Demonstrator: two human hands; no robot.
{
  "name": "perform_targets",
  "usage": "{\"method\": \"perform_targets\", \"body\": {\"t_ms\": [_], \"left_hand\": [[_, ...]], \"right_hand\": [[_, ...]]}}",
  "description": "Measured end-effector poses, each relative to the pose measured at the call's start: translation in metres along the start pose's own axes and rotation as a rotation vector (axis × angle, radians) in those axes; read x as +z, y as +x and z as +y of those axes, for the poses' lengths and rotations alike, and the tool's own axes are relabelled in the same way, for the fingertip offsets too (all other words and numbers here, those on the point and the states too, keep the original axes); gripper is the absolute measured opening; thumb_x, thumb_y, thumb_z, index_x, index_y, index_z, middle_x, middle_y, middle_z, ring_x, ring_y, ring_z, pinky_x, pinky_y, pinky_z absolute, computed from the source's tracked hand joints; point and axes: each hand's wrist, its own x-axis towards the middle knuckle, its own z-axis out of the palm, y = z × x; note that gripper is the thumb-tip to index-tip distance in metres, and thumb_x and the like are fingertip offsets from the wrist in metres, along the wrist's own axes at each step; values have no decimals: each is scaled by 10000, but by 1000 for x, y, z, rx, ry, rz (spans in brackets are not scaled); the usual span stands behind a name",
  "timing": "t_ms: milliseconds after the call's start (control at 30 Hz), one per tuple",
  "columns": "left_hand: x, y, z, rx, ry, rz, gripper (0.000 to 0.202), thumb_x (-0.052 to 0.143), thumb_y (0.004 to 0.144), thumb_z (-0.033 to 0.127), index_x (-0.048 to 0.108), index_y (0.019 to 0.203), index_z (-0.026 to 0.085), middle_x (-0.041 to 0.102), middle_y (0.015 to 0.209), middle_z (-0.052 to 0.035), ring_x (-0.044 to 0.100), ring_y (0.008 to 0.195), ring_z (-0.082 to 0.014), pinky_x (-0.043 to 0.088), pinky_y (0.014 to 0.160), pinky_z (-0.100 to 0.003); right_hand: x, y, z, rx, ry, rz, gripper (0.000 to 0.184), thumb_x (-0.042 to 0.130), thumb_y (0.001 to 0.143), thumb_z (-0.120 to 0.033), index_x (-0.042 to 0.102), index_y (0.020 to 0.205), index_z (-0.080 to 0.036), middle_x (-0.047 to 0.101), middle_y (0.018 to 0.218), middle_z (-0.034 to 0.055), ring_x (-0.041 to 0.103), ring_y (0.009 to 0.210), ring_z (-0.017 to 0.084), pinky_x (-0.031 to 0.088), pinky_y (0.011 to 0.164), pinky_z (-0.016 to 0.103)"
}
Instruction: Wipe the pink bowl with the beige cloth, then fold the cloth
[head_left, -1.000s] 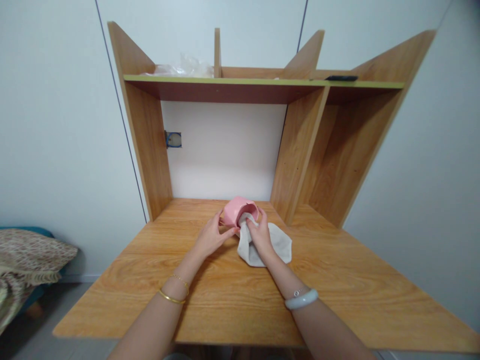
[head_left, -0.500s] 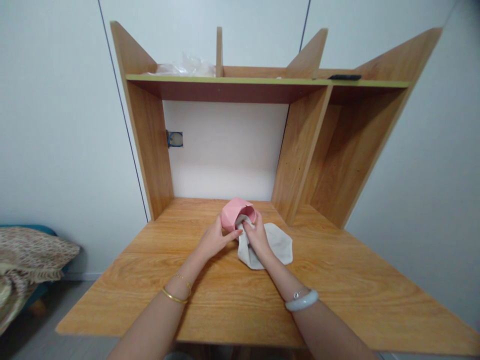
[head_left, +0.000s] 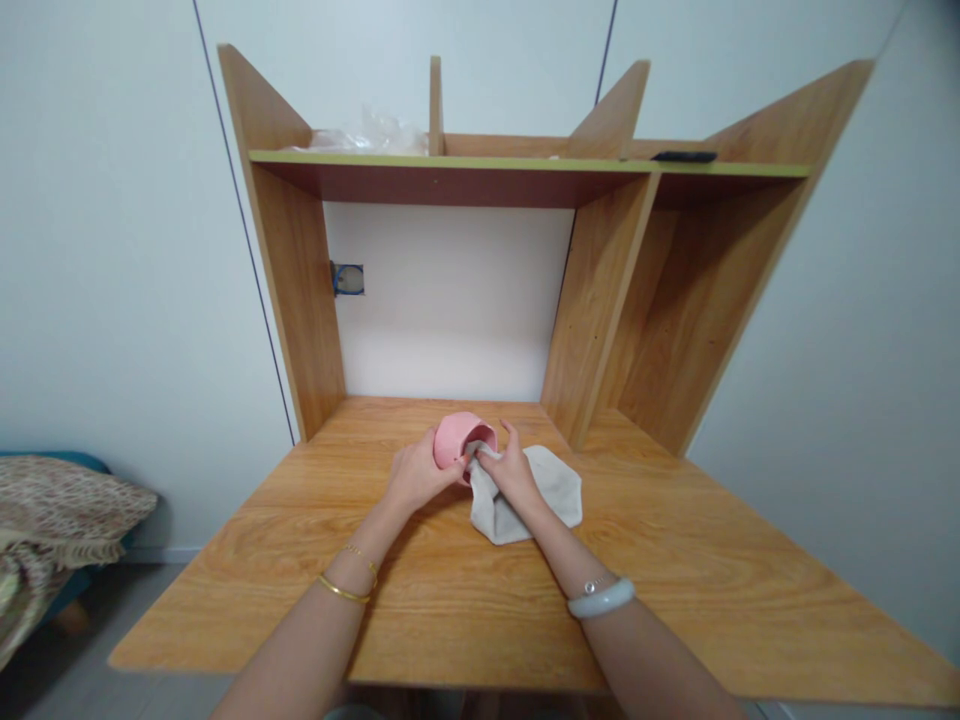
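A pink faceted pot-like container lies tilted above the wooden desk, its round opening turned toward me and to the right. My left hand is closed around its left side, thumb at the rim. A light grey cloth spreads over the desk, with one bunched end tucked into the container's mouth. Pressing that end at the opening is my right hand, its thumb and some fingers on the cloth and its index finger raised clear of the container. The fingertips inside the mouth are partly hidden.
The wooden desk carries a shelf unit at its back. Crumpled clear plastic and a flat black object lie on the upper shelf. An open wall socket box shows at back left. A patterned blanket is at far left.
The pink container has shifted slightly left and down and has turned in my left hand. My right index finger has come off the container's rim and now points up.
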Motion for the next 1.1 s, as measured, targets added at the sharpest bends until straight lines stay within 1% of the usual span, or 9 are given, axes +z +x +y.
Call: {"method": "perform_targets", "body": {"t_ms": [200, 333, 400, 500, 600, 700, 800, 933, 1100], "left_hand": [[-4, -2, 2, 51, 41, -24, 604, 529, 730, 523, 510, 1204, 151, 660, 1023, -137, 615, 920, -288, 449, 784, -343], [-4, -1, 2, 97, 57, -71, 563, 549, 718, 498, 537, 1179, 175, 655, 1059, -115, 601, 959, -285, 439, 817, -331], [-4, 0, 2, 100, 49, -83, 562, 559, 712, 495, 541, 1178, 180, 654, 1066, -107, 600, 961, -282, 437, 824, -329], [-3, 0, 2, 86, 26, -60, 580, 555, 717, 508, 533, 1196, 182, 652, 1075, -111, 602, 958, -281, 438, 824, -334], [-3, -1, 1, 63, 16, -33, 607, 532, 733, 536, 521, 1224, 180, 659, 1060, -117, 608, 954, -282, 442, 815, -331], [-2, -1, 0, 68, -1, -36, 630, 501, 748, 569, 513, 1238, 173, 655, 1071, -119, 608, 963, -279, 449, 803, -326], [-1, 1, -3, 68, -29, -43, 628, 484, 760, 571, 507, 1243, 170, 649, 1086, -118, 604, 973, -280, 448, 814, -338], [1, 3, -7, 56, -125, -27, 599, 452, 801, 530, 451, 1289, 183, 610, 1163, -109, 587, 1012, -258, 436, 856, -346], [7, 3, -9, 26, -231, -30, 718, 448, 800, 551, 308, 1372, 139, 512, 1281, -151, 528, 1111, -268, 414, 910, -369]], "right_hand": [[-6, -1, -3, -94, -120, -41, 703, 594, 661, -283, 350, 1304, -132, 653, 727, 49, 609, 633, 210, 435, 575, 280], [-9, -2, -4, -124, -189, -66, 707, 582, 685, -271, 329, 1331, -139, 667, 728, 58, 625, 678, 224, 430, 593, 275], [-10, -2, -4, -120, -160, -75, 700, 573, 689, -259, 326, 1334, -147, 672, 746, 56, 630, 706, 223, 439, 613, 276], [-9, -2, -5, -108, -79, -77, 674, 548, 699, -258, 330, 1329, -159, 674, 780, 51, 632, 736, 217, 453, 636, 281], [-10, -3, -7, -91, -36, -82, 651, 527, 706, -282, 347, 1314, -139, 666, 768, 50, 625, 710, 213, 462, 642, 298], [-10, -3, -10, -62, -17, -89, 657, 530, 694, -300, 361, 1298, -102, 659, 765, 61, 618, 696, 218, 467, 650, 319], [-9, -3, -10, -59, 7, -71, 636, 531, 690, -303, 386, 1280, -115, 660, 819, 69, 620, 732, 218, 470, 679, 326], [-8, -3, -7, -67, 11, -36, 581, 518, 704, -294, 415, 1254, -141, 658, 898, 82, 621, 783, 215, 471, 717, 332], [-7, -3, -5, -35, 11, -13, 583, 513, 709, -297, 411, 1259, -132, 646, 982, 120, 618, 837, 232, 467, 744, 344]]}}
